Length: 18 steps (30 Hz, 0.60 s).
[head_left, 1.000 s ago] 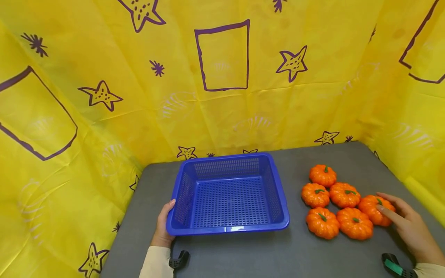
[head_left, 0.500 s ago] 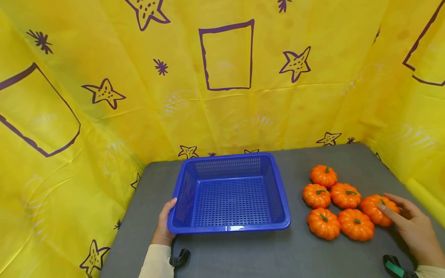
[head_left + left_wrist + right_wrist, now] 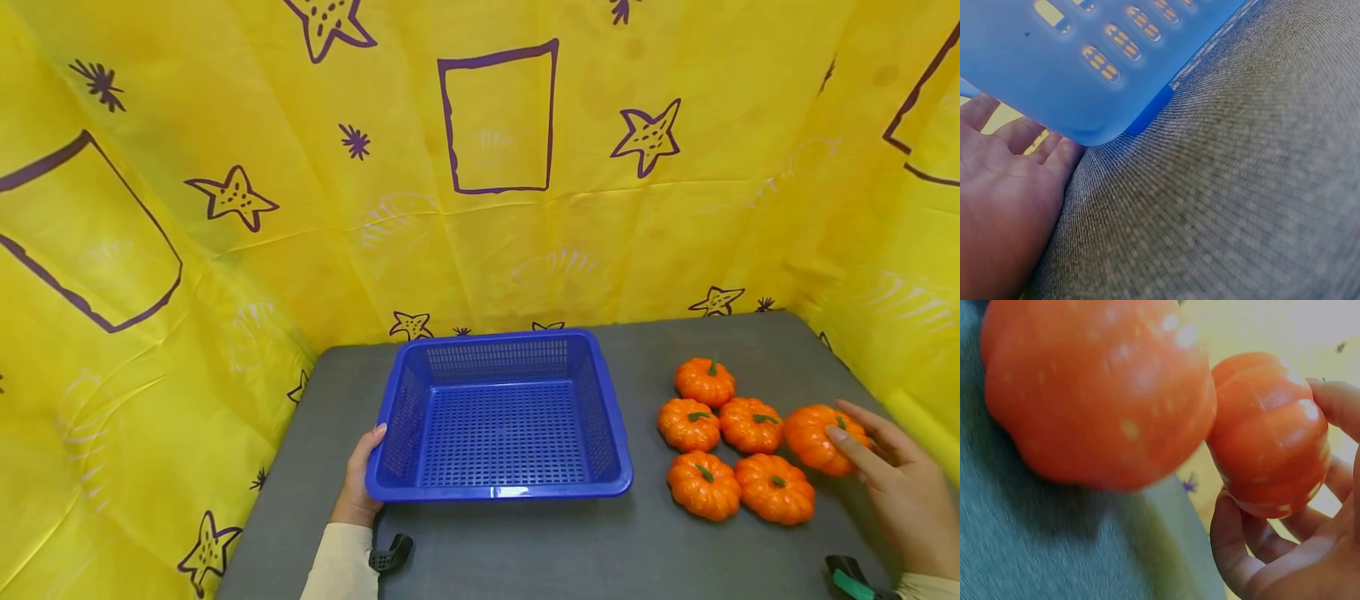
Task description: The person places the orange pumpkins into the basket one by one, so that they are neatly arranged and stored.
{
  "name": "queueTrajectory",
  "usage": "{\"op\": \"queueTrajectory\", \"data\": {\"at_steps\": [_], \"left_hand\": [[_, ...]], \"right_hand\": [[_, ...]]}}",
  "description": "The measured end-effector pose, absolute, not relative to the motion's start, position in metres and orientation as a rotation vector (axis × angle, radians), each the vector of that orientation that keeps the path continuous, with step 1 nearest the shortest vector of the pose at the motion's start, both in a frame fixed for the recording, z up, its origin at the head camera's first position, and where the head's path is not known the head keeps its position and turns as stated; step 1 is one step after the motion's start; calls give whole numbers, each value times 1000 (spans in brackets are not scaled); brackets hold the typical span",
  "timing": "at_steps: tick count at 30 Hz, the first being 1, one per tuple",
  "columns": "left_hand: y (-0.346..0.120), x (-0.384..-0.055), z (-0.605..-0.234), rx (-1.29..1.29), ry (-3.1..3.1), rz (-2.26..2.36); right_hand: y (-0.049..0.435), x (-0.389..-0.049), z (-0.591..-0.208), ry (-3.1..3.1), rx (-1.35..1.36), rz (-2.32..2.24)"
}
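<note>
In the head view a blue plastic basket (image 3: 498, 493) with slotted walls sits on the grey table, nothing inside it. My left hand (image 3: 358, 479) grips its left side, thumb at the rim; the left wrist view shows the fingers (image 3: 1022, 134) beside the basket's corner (image 3: 1094, 119). At the right, my right hand (image 3: 907, 487) holds a small orange toy pumpkin (image 3: 813, 437) between thumb and fingers, slightly raised off the table. The right wrist view has this held pumpkin (image 3: 1272, 444) with fingers around it, and another pumpkin (image 3: 1097, 394) close to the camera.
Several more orange pumpkins (image 3: 752, 427) with green stems stand grouped on the grey table (image 3: 525, 550), right of the basket. A yellow patterned cloth (image 3: 495, 250) rises behind and at both sides. Black straps (image 3: 392, 553) sit by both wrists.
My right hand has lifted the pumpkin up a little and away from the other pumpkins. The left hand stays on the basket, and the whole view shifts slightly.
</note>
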<state>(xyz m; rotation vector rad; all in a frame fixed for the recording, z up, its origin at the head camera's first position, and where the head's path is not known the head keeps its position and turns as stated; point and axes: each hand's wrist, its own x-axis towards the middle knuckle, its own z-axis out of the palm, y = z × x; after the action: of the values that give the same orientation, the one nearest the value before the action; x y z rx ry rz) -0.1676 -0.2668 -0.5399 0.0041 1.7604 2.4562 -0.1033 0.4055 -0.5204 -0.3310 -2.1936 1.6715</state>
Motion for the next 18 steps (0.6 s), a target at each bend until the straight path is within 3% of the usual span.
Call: {"op": "queueTrajectory", "data": {"at_steps": [8,18], "left_hand": [[-264,-169,-538,-38,1743,2470],[-264,-167,-538,-25,1744,2477]], "right_hand": [[394,-108,-509,-1926,-186,1976],[379,-110,-489,-2000,-112,1891]]}}
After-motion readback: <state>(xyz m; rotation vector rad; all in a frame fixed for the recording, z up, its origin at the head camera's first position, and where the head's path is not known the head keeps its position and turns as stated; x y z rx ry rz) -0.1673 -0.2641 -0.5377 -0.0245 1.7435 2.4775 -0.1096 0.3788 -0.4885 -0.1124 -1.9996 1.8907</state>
